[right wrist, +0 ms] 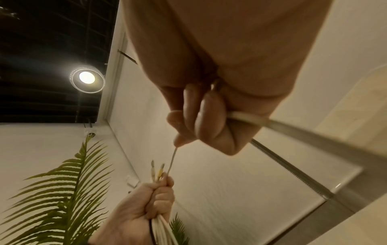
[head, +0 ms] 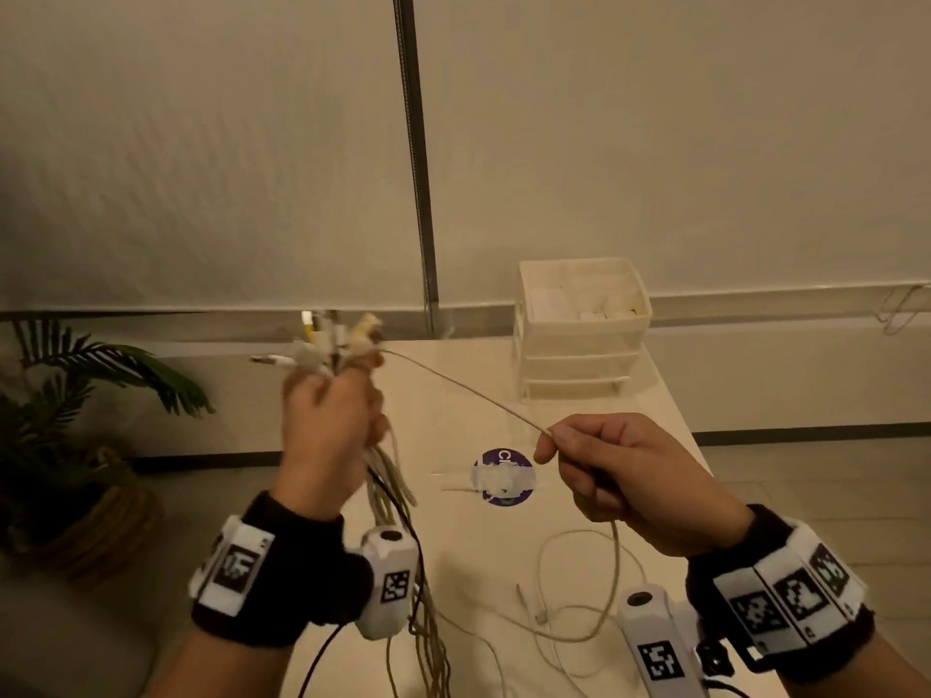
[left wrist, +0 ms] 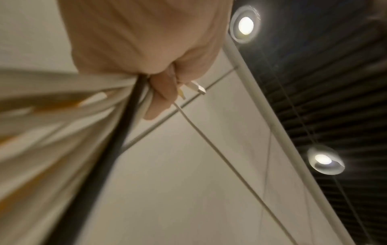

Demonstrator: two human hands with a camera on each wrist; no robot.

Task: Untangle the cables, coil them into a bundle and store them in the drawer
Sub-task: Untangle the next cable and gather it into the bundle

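Note:
My left hand [head: 330,413] is raised over the table's left edge and grips a bundle of cables [head: 390,476], mostly white with one black. Their plug ends [head: 332,337] stick up out of the fist. The strands hang down past my wrist [left wrist: 62,132]. One thin white cable [head: 463,387] runs taut from that fist to my right hand [head: 612,471], which pinches it between thumb and forefinger [right wrist: 178,140]. The rest of it loops down onto the table [head: 594,596]. A white drawer unit [head: 579,340] stands at the table's far right.
A round purple sticker under clear tape [head: 504,477] lies mid-table [head: 453,571]. A potted palm [head: 75,420] stands on the floor to the left. A pale blind [head: 201,143] hangs behind the table. The top tray of the drawer unit holds white items.

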